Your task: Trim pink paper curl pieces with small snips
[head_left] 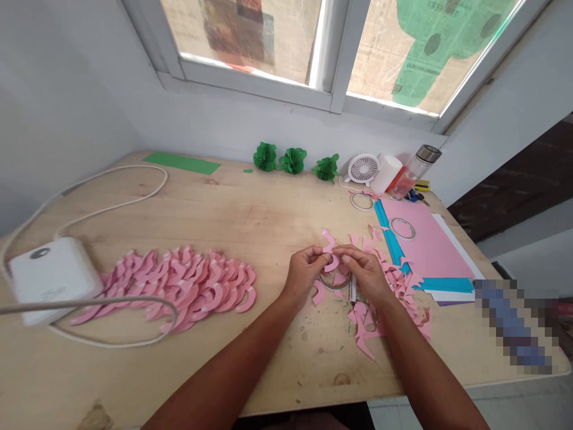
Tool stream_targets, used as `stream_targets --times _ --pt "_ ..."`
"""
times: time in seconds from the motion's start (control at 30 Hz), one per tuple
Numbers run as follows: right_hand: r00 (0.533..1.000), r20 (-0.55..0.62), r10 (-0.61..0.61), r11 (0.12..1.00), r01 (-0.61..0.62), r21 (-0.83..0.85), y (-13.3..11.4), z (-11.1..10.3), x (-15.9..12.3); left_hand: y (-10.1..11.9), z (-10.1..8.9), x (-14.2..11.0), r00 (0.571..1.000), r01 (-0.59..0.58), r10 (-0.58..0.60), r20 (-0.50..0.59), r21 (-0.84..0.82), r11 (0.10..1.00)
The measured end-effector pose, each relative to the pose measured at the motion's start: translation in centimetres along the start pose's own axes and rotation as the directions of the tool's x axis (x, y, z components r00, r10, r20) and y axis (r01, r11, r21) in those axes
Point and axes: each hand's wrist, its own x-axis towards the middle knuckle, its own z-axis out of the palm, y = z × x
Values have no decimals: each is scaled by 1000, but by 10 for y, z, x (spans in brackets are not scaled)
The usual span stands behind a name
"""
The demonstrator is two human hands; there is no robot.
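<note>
A wavy, curved pink paper piece (331, 263) is pinched between the thumb and fingers of my left hand (306, 270). My right hand (363, 270) meets it from the other side, fingertips closed at the paper's right edge; what exactly lies under them is partly hidden. Just below my hands, a roll of tape (335, 286) lies flat on the table, partly covered by pink bits. Beside it is a white pen-like tool (353, 291), partly under my right hand. Pink paper scraps (403, 286) spread around my right forearm. To the left lies a heap of curved pink paper strips (192, 283).
A white box (54, 278) with a looping cable stands at left. Along the wall are green paper ornaments (293, 161), a small fan (363, 168) and a glass bottle (414, 173). Coloured paper sheets (430, 257) lie at right, a green strip (181, 162) at back left.
</note>
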Motion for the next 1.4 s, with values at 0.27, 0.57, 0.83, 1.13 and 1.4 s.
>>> stream_targets --times 0.27,0.57,0.83,1.13,1.4 --pt "1000 11 -10 1000 10 -18 -2 1 0 -3 -1 1 1000 -9 9 7 5 1000" --pt "1000 4 -24 999 25 -47 -3 2 0 -2 0 0 1000 -7 7 3 2 1000" --pt "999 -2 -34 997 34 -64 -5 2 0 -2 -1 2 1000 -16 16 0 4 1000" --pt "999 1 -51 993 50 -105 -1 2 0 -1 0 1 999 -23 24 -46 31 999" --pt "986 -15 -165 936 151 -317 -1 6 -1 -2 -1 2 994 -74 81 -77 98 992"
